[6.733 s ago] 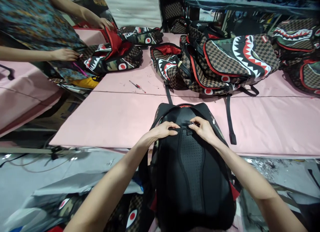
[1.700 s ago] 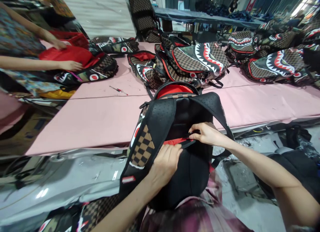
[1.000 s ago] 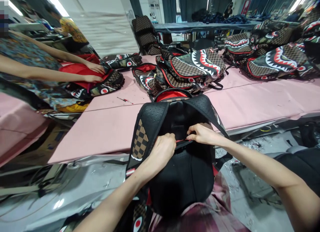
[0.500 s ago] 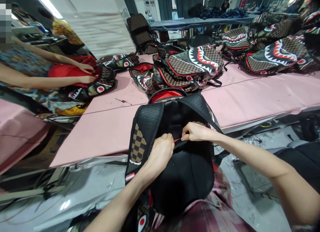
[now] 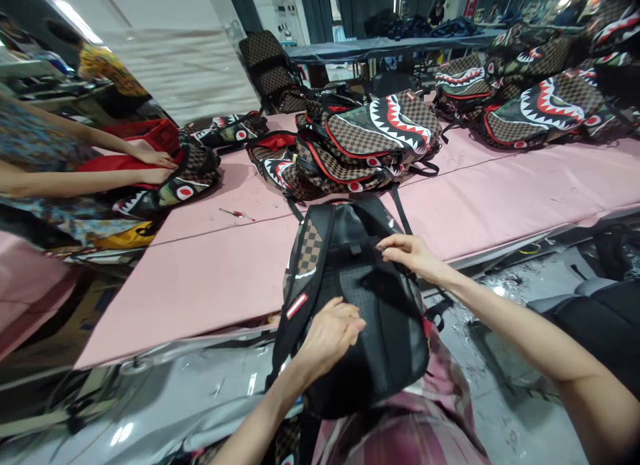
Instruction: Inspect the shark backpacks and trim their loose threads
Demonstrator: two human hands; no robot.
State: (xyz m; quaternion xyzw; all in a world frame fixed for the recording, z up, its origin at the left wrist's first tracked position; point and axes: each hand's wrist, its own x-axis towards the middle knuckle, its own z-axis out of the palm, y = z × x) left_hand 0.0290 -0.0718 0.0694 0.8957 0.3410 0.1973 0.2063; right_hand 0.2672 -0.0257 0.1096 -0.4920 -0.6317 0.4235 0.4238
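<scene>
A black backpack (image 5: 395, 331) leans against the pink table's edge and my lap, its padded back and straps facing me. One strap has a brown checkered patch. Over the lower middle of the back panel is my left hand (image 5: 334, 331), its fingers curled loosely; whether anything is between them cannot be made out. My right hand (image 5: 407, 253) pinches something small and dark near the upper right of the back panel, beside the strap.
Checkered shark-mouth backpacks (image 5: 370, 135) are piled beyond my backpack on the pink table (image 5: 215, 271), with more (image 5: 555, 111) at the right. A red-and-dark small tool (image 5: 237, 215) lies left. At far left, a person's hands (image 5: 157, 168) work in a red-lined bag.
My left hand has come down and away from my right hand. My right hand has moved up a little. The backpack's straps have shifted, and the red lining at its top is mostly hidden.
</scene>
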